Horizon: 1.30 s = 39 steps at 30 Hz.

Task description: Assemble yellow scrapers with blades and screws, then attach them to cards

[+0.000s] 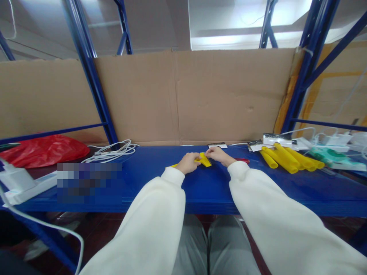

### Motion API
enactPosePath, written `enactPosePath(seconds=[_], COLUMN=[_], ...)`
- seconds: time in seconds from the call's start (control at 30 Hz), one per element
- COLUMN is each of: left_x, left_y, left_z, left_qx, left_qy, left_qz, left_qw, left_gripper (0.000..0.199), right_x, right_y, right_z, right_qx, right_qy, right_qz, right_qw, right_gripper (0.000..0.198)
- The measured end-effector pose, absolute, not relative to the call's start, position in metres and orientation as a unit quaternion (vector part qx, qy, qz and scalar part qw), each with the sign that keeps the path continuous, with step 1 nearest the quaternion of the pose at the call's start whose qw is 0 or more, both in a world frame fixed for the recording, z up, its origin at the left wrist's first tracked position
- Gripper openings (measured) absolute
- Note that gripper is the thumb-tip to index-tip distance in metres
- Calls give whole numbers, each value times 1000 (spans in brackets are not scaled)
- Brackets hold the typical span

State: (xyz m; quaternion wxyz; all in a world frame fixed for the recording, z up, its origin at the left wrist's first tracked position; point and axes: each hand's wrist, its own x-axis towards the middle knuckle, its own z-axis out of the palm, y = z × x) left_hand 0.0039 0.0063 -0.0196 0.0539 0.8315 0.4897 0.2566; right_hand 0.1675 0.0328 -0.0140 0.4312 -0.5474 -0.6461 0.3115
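Observation:
Over the blue tabletop [160, 183], my left hand [187, 162] grips a small piece of yellow, sheet-like material [205, 160] between thumb and fingers. A bit of yellow [174, 165] also shows at the left, beside that wrist. My right hand [219, 155] is closed in a pinch at the upper right edge of the yellow piece; what lies between its fingertips is too small to make out. Just right of that wrist lies a red, slim object [242, 160], partly hidden by the hand. Behind the hands rests a small black-and-white card [217, 145].
Several yellow rolls [282, 157] lie on the right, near black-and-white packets [277, 139] and a green-white pack [332, 157]. To the left are a red plastic bag [48, 149], coiled white cable [113, 151] and a power strip [31, 187]. Cardboard [200, 95] and blue posts [94, 84] stand behind.

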Motion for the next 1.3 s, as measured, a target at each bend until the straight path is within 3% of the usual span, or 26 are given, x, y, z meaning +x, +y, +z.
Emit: enactPosePath(seconds=[0.23,0.43,0.67,0.77,0.83,0.9,0.97,1.1,1.3], left_x=[4,3,3,4,4,5,5,5,4], left_y=[5,6,8,7,6,5,4,3,4], left_z=[-20,-22,-21,-21,-20,-20,-20,-19,-19], left_qx=[828,839,840,836,834,834,834,834,832], left_qy=[483,458,471,476,477,476,476,479,476], left_qz=[279,288,258,261,264,265,261,258,266], left_qw=[51,55,73,77,83,90,93,94,100], left_gripper=[24,42,37,38,39,39,39,40,40], right_x=[169,170,175,186,198,212,224,233,229], right_y=[30,31,36,45,53,60,66,69,66], right_z=[-11,-14,-13,-11,-12,-14,-17,-22,-22], right_qx=[-492,-486,-482,-537,-598,-654,-694,-732,-724], right_qy=[-552,-523,-511,-536,-571,-617,-635,-642,-658], right_qz=[549,595,623,507,327,133,32,5,3], right_qw=[390,370,345,409,457,416,336,228,210], right_gripper=[8,15,19,17,16,21,29,36,38])
